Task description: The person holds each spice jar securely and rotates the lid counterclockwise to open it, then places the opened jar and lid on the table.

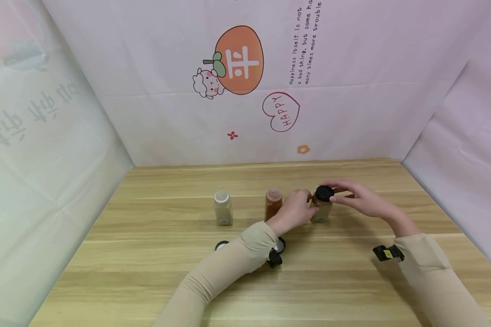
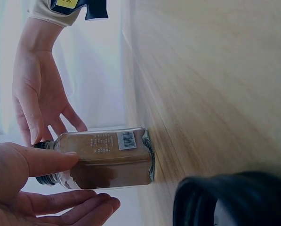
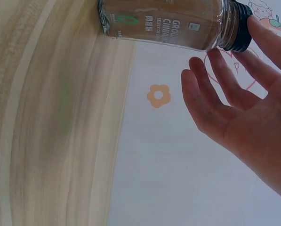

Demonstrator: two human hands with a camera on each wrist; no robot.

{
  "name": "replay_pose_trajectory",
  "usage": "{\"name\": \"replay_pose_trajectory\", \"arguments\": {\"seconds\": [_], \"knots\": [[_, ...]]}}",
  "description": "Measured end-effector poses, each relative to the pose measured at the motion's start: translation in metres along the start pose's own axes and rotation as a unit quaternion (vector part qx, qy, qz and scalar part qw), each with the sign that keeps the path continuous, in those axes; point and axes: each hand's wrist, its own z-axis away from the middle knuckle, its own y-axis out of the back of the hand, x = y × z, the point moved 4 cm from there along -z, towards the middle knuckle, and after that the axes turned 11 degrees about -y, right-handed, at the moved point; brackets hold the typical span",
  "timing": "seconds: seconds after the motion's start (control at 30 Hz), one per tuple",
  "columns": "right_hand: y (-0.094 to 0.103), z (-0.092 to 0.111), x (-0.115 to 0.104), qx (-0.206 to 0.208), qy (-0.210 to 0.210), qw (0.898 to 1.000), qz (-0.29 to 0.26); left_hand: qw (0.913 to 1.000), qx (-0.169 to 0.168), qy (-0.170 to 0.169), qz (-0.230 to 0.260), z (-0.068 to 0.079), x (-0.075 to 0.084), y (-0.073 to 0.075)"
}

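Observation:
A clear glass spice jar full of brown powder stands upright at the right of the table. Its label reads "ground cinnamon" in part in the right wrist view, and a black lid sits on its neck. My left hand grips the jar by its side, thumb across one face and fingers along the opposite one. From the right, my right hand pinches the lid between thumb and fingertips, its other fingers spread, as the right wrist view shows.
Left of the hands stand a jar of red-brown powder and a jar of pale powder, both with perforated tops. Two black caps lie nearer the front, partly behind the left sleeve. White printed cloth walls the table.

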Motion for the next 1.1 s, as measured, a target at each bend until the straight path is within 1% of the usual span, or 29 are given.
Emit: {"name": "replay_pose_trajectory", "arguments": {"seconds": [0.13, 0.27, 0.47, 0.57, 0.73, 0.9, 1.0, 1.1], "knots": [[0.000, 0.000, 0.001, -0.017, -0.009, 1.000, 0.006, 1.0000, 0.000, 0.001, 0.000, 0.000, 0.000, 0.000], [-0.001, 0.001, 0.002, -0.025, -0.017, 1.000, 0.004, 1.0000, -0.002, 0.002, -0.006, 0.001, 0.000, 0.000], [-0.002, 0.002, 0.002, -0.019, -0.022, 1.000, -0.008, 0.9999, -0.002, 0.002, -0.015, 0.001, 0.000, -0.001], [-0.003, 0.001, 0.001, -0.004, -0.030, 0.999, -0.016, 0.9999, -0.001, 0.001, -0.014, 0.001, 0.000, -0.001], [-0.007, -0.002, -0.004, 0.040, -0.046, 0.998, -0.019, 0.9999, -0.001, 0.001, -0.013, 0.001, 0.000, -0.001], [-0.009, -0.003, -0.008, 0.080, -0.063, 0.995, -0.006, 0.9999, -0.001, -0.001, -0.012, 0.001, 0.000, -0.001], [-0.009, -0.003, -0.010, 0.095, -0.072, 0.993, 0.002, 0.9999, 0.000, -0.004, -0.010, 0.000, -0.001, -0.001], [-0.009, -0.002, -0.012, 0.100, -0.075, 0.992, 0.004, 1.0000, 0.000, -0.006, -0.007, 0.000, -0.001, -0.001]]}}
